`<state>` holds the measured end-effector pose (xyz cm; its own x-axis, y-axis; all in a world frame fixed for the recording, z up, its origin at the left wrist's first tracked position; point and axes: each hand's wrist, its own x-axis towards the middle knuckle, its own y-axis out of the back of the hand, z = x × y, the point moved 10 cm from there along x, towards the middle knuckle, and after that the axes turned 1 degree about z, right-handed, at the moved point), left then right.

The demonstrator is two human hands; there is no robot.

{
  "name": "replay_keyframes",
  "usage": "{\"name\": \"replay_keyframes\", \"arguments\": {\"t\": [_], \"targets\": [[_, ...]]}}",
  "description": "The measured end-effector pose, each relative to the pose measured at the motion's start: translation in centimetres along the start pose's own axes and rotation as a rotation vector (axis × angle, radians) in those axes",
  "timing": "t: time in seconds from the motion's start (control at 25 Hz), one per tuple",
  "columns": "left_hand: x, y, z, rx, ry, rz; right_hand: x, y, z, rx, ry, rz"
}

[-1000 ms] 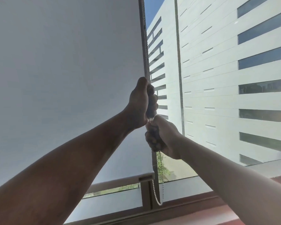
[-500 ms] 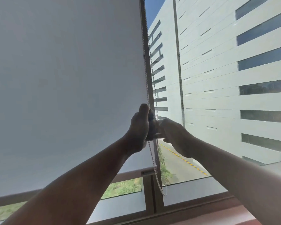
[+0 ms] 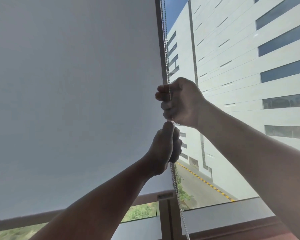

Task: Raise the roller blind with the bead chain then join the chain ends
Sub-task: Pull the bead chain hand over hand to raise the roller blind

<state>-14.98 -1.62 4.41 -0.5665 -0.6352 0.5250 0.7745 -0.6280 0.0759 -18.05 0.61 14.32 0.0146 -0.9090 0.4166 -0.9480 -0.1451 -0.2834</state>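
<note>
Hanging beside the window frame (image 3: 160,49), a beaded chain (image 3: 165,40); right hand (image 3: 178,103) above left hand (image 3: 164,149), both fingers closed around it. Matte roller blind (image 3: 73,94) covers the left pane.

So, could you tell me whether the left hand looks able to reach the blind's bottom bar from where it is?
Probably yes: the left hand grips the bead chain just above the bottom bar, nothing between them.
</note>
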Motion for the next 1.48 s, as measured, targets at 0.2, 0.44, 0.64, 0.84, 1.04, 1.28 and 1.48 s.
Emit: {"name": "replay_keyframes", "arguments": {"t": [0.2,0.44,0.64,0.84,1.04,1.28,1.48], "targets": [[-0.1,0.3,0.0,0.023,-0.006,0.016,0.3,0.4,0.5,-0.052,-0.012,0.091],[-1.1,0.2,-1.7,0.034,-0.013,0.018,0.4,1.6,2.5,-0.122,-0.027,0.153],[-2.9,0.1,-7.1,0.025,0.177,-0.092,-0.4,4.0,7.5,-0.156,-0.087,0.185],[-4.1,2.2,-9.0,0.354,0.411,-0.213,-1.5,6.2,11.1,-0.139,-0.131,0.219],[1.7,4.5,2.8,0.258,0.114,0.056,-2.1,6.5,10.7,-0.153,-0.141,0.2],[4.8,0.7,9.2,-0.153,0.111,0.025,-3.3,4.8,10.3,-0.123,-0.129,0.146],[4.4,-1.0,8.9,-0.206,0.108,-0.095,-4.2,5.0,9.8,-0.142,-0.096,0.168]]}}
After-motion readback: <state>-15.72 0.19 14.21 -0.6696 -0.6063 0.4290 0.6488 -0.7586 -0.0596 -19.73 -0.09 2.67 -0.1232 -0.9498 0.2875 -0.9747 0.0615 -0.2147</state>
